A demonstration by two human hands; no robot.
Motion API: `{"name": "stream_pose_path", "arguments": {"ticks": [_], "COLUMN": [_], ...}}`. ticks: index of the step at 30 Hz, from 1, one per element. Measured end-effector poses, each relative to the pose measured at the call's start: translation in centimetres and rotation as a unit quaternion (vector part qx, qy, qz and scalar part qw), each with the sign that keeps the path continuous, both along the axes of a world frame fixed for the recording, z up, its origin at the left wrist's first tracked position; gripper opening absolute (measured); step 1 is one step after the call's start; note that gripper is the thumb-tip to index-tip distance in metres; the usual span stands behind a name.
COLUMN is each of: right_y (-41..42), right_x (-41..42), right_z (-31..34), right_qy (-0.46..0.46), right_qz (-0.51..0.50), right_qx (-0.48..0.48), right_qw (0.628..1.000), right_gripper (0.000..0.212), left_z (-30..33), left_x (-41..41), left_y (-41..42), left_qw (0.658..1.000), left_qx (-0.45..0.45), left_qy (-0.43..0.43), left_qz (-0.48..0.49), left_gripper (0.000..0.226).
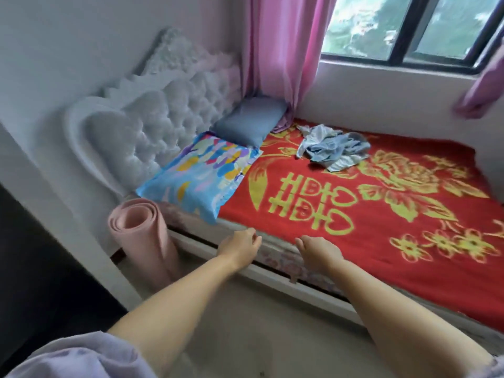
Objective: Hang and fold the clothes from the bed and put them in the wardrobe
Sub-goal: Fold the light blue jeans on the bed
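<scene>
A crumpled heap of pale blue and white clothes (334,150) lies on the bed's red and gold blanket (381,214), near the far side below the window. My left hand (241,248) and my right hand (319,251) both reach out over the bed's near edge, well short of the heap. The fingers of each are loosely curled and hold nothing. No wardrobe is in view.
A colourful blue pillow (201,175) and a grey-blue pillow (249,120) lie against the tufted white headboard (152,126). A rolled pink mat (141,238) stands on the floor by the bed. Pink curtains (283,47) hang beside the window (409,25).
</scene>
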State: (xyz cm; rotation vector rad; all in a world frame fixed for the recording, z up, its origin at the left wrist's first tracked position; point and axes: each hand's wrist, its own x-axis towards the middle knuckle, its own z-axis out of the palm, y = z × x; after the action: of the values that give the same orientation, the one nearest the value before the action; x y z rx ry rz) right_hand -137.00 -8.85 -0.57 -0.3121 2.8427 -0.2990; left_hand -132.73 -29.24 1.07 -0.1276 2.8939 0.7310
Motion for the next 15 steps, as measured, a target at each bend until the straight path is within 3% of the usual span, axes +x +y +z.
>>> {"name": "stream_pose_path", "arguments": {"ticks": [5, 15], "right_y": [6.5, 9.4], "right_x": [-4.7, -19.0], "right_z": [-1.0, -3.2], "right_qy": [0.005, -0.034], "right_qz": [-0.041, -0.090], "right_qx": [0.009, -0.005], "right_qw": [0.999, 0.995], "right_gripper": [0.038, 0.040], "left_z": [0.1, -2.6], "left_x": [-7.2, -24.7], "left_y": [5.6, 8.7], "left_qw": [0.998, 0.992], "left_qx": [0.004, -0.001], "left_qy": [-0.007, -0.040], "left_qz": [-0.056, -0.116], "left_gripper": [0.029, 0.032]}}
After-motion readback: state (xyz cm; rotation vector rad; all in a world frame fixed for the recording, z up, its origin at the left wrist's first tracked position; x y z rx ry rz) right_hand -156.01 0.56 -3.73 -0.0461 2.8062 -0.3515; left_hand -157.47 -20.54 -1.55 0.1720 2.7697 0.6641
